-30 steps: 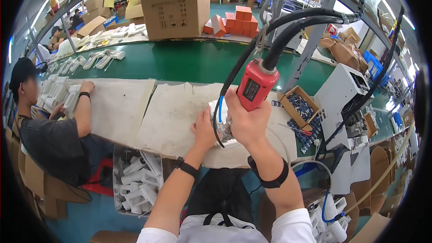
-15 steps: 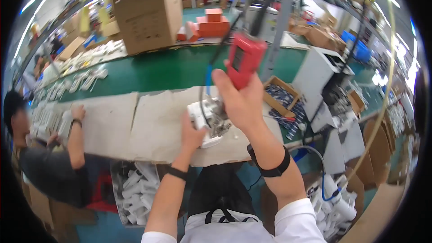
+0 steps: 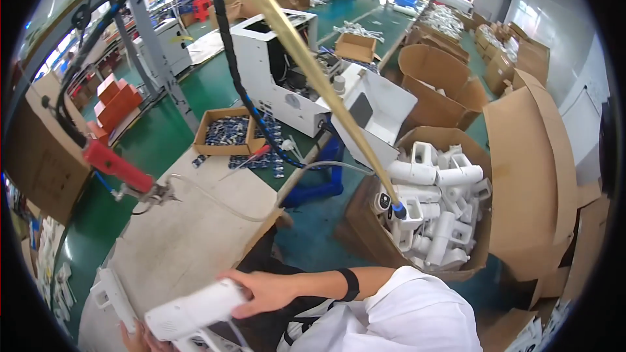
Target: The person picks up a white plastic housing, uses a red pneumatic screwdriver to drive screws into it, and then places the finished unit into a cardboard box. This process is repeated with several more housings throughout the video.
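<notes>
My right hand is closed on one end of a white tubular plastic housing, held over the table's near edge and slightly blurred. At the lower left edge, the fingers of my left hand show in part, closed against the lower end of a second white plastic housing with a loop-shaped handle. The rest of that hand is hidden behind the first housing or cut off. A red power screwdriver hangs tilted on its cable above the table, with no hand on it.
Tan sheeting covers the near worktop. Beyond it stand a cardboard tray of small dark-blue parts and a white machine. On the right, a large carton holds several white housings. A yellowish pole slants across the view.
The view has swung right. My right hand has let go of the red screwdriver and now holds a white housing, lower down. The screwdriver hangs free at the left.
</notes>
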Motion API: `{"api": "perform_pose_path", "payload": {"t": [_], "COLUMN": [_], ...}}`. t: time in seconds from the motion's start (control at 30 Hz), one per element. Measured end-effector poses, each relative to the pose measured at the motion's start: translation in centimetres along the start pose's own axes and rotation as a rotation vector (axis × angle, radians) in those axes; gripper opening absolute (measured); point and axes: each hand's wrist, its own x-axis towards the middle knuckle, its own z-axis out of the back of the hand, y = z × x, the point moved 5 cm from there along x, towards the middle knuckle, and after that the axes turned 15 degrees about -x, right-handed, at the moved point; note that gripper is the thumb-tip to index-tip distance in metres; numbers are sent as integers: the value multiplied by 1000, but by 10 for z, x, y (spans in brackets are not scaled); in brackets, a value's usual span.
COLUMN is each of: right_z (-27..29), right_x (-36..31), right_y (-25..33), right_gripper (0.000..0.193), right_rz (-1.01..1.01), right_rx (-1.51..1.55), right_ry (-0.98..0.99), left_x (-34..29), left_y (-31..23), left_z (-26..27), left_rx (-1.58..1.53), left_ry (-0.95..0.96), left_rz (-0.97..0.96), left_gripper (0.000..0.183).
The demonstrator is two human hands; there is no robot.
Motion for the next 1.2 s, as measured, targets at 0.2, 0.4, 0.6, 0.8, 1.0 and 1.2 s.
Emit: {"api": "perform_pose_path", "payload": {"t": [0.2, 0.4, 0.6, 0.8, 1.0, 1.2], "right_z": [48, 120, 99, 57, 127, 64], "right_x": [-81, -303, -557, -613, -313, -65], "right_y": [-37, -104, -148, -148, -62, 49], "right_gripper": [61, 57, 43, 56, 63, 54], "right_rz": [-320, -657, -797, -1239, -871, -177], "right_rx": [374, 495, 746, 966, 139, -123], "right_ry": [-44, -657, -1625, -558, 95, 303], "left_x": [-17, 4, 11, 6, 29, 101], "left_y": [30, 24, 44, 75, 34, 35], "left_z": [-72, -114, -100, -78, -11, 105], "left_rx": [-439, -709, -669, -690, -179, 1075], "left_ry": [321, 622, 643, 474, 312, -196], "left_rz": [186, 139, 146, 360, 162, 25], "left_gripper": [104, 78, 72, 80, 74, 84]}}
